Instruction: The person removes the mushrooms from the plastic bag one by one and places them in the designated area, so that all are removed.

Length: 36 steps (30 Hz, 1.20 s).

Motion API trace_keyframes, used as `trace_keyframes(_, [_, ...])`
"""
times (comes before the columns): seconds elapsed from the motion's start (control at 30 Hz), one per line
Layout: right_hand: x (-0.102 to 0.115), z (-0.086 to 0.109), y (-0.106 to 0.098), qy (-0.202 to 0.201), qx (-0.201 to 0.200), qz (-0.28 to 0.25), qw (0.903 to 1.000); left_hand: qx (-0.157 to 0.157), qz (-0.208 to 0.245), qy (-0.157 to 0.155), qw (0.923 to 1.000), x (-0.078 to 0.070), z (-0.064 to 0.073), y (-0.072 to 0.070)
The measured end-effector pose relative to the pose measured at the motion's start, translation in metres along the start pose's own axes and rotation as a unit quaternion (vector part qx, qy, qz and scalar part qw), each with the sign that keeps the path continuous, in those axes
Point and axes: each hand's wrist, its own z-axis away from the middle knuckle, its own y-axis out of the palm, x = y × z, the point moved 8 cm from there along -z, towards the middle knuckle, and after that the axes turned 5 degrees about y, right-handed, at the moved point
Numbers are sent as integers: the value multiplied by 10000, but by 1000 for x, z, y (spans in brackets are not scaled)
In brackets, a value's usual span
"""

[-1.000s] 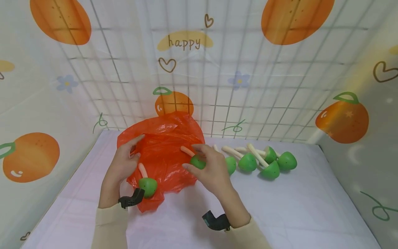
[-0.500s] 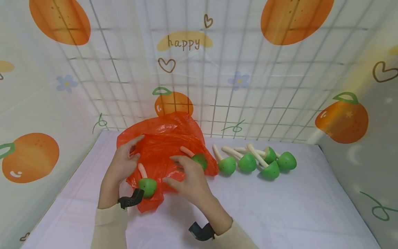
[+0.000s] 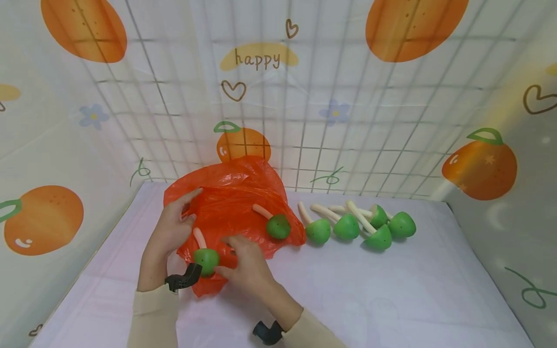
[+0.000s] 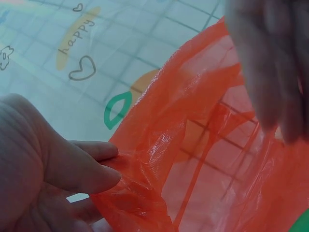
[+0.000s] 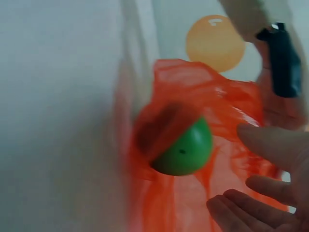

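A crumpled red plastic bag (image 3: 228,203) lies spread on the white table. My left hand (image 3: 168,227) pinches its left edge between thumb and fingers, plainly seen in the left wrist view. On the near part of the bag, a toy mushroom (image 3: 207,261) with a green cap and pale stem points its stem away from me. My right hand (image 3: 250,268) is just right of that cap, thumb and fingers spread, holding nothing. The right wrist view shows the green cap (image 5: 193,150) partly covered by red film. Another green-capped mushroom (image 3: 278,226) lies at the bag's right side.
Right of the bag, several more green-capped mushrooms (image 3: 346,227) lie in a loose row and a small heap on the table (image 3: 391,295). A wire grid (image 3: 322,145) stands behind a printed curtain at the back. Each wrist carries a small black camera (image 3: 184,277).
My right hand has let go of the mushroom at the bag's right side and moved left and nearer to the front mushroom. My left hand stays on the bag's edge.
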Motion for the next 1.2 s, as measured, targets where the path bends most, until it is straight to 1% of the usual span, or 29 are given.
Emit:
trace_keyframes(0.1, [-2, -1, 10, -29, 79, -32, 10000, -16, -30, 44, 10000, 0, -1, -1])
trace_keyframes(0.3, [-7, -3, 25, 62, 233, -10, 9997, -29, -34, 69, 10000, 0, -2, -2])
trace_keyframes(0.5, [-11, -5, 37, 76, 196, 163, 9996, 15, 30, 68, 10000, 0, -1, -1])
trace_keyframes(0.63, [-12, -8, 45, 42, 261, 201, 9994, 30, 56, 78, 9999, 2, 0, -1])
trace_keyframes(0.9, [-11, -9, 50, 33, 224, 151, 9996, -9, 17, 113, 9999, 1, 0, -1])
trace_keyframes(1.2, [-10, -10, 52, -25, 226, 102, 9997, 8, -11, 48, 10000, 4, -1, 0])
